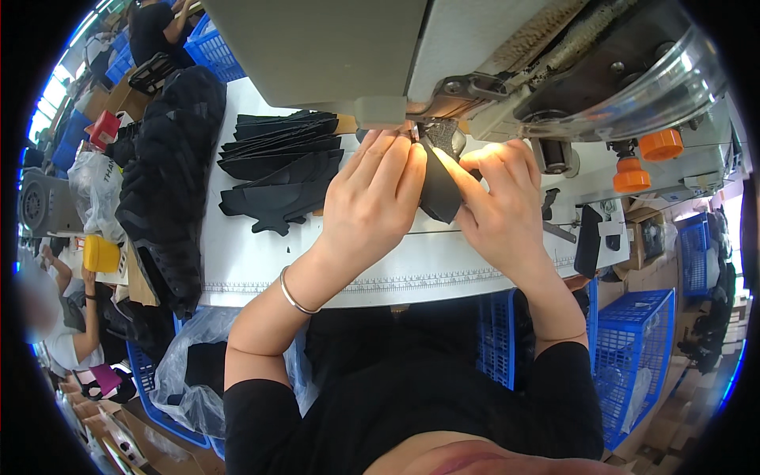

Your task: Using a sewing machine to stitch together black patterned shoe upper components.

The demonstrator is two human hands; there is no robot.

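The black fabric piece (438, 186) sits under the sewing machine (507, 71) head, pinched between your hands; your left hand (372, 202) grips its left edge; your right hand (495, 198) grips its right; stacked black pieces (281, 162) lie left on the white table (245, 261).

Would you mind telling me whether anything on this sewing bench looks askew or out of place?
Nothing stands out. Both hands, left hand and right hand, pinch a dark fabric piece under the sewing machine. The stack of cut black pieces is fanned loosely on the white table, but nothing looks spilled or damaged.
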